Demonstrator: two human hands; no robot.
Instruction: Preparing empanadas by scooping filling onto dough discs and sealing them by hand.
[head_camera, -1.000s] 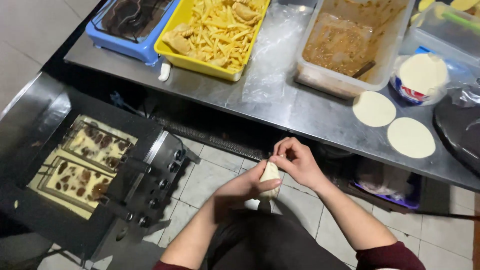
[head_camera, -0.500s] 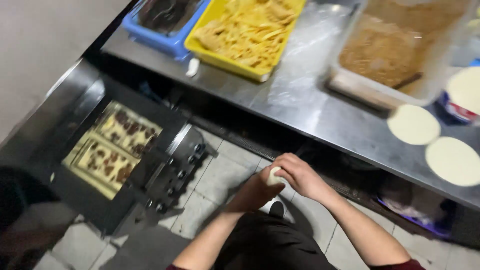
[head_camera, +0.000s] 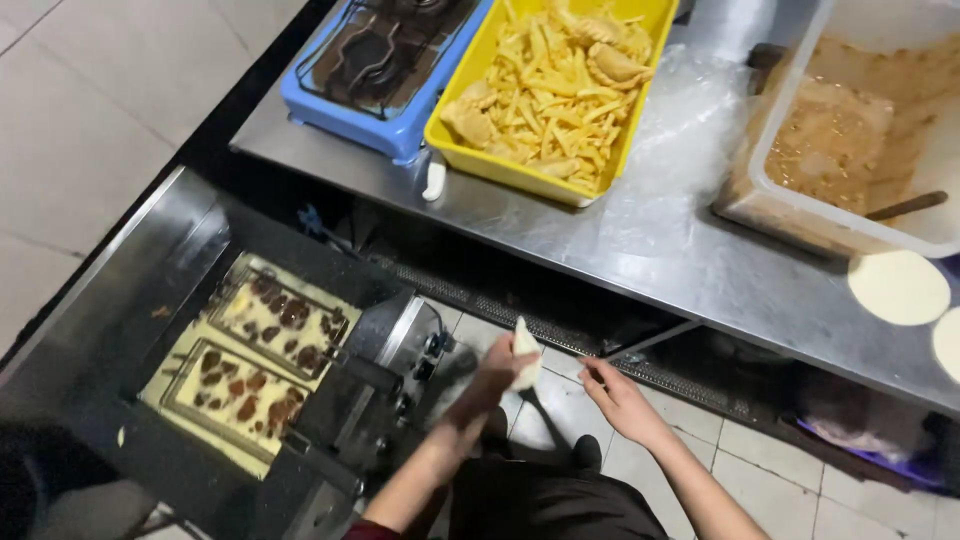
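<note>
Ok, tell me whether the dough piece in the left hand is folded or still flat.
Folded. The dough piece held by the left hand is a closed, pointed pocket, unlike the flat round dough disc on the steel counter.

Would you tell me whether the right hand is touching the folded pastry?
Apart. The head view shows floor between the right hand and the folded pastry, held by the left hand.

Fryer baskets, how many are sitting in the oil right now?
2. One fryer basket sits in the oil on the far side, the other fryer basket beside it on the near side, both holding browned pieces. No others show.
</note>
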